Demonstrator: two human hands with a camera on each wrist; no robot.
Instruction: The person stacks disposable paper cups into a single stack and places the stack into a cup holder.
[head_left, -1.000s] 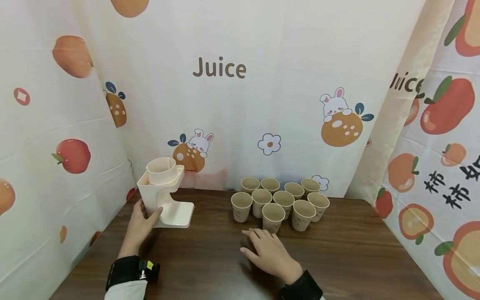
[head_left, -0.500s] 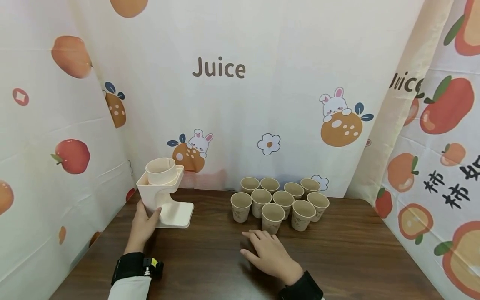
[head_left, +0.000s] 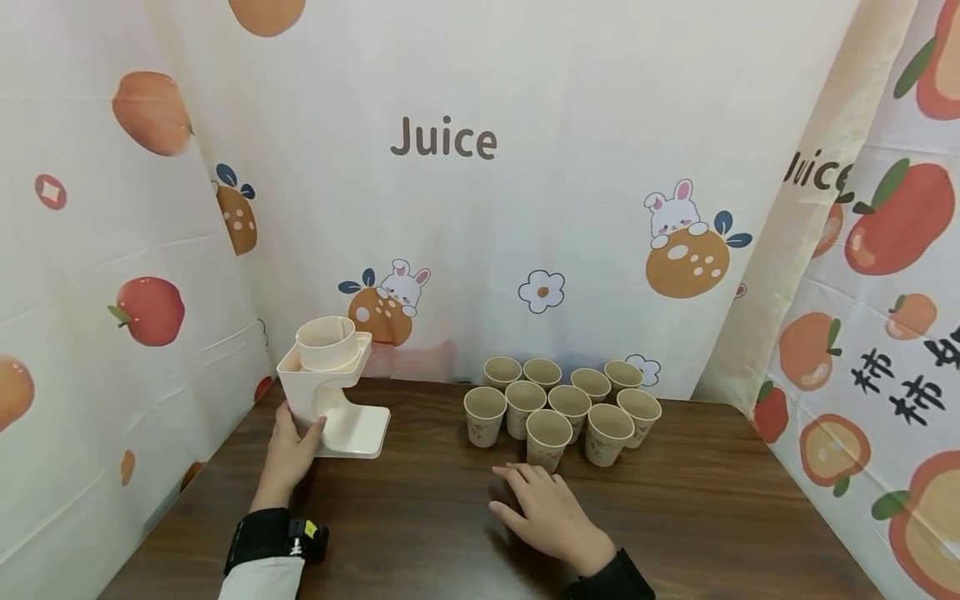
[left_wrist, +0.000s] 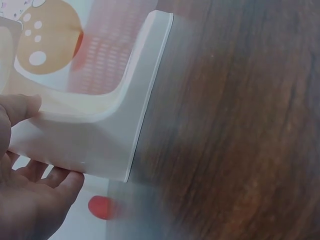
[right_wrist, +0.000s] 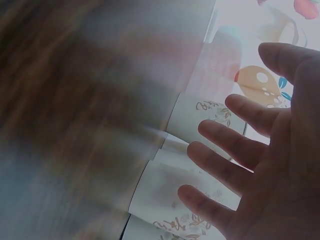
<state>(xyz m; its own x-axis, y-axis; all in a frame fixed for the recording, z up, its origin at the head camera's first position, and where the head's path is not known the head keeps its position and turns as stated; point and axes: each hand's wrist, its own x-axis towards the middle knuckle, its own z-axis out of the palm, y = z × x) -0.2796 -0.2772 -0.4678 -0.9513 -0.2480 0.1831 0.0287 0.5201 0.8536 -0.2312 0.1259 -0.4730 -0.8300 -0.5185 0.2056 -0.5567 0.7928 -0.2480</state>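
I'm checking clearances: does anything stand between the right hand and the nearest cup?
Nothing visible does. The right hand is directly in front of the nearest cup; whether they touch is unclear.

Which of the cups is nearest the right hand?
The frontmost cup, just beyond the right hand in the head view. It alone has its base partly hidden by the hand; the others stand farther off.
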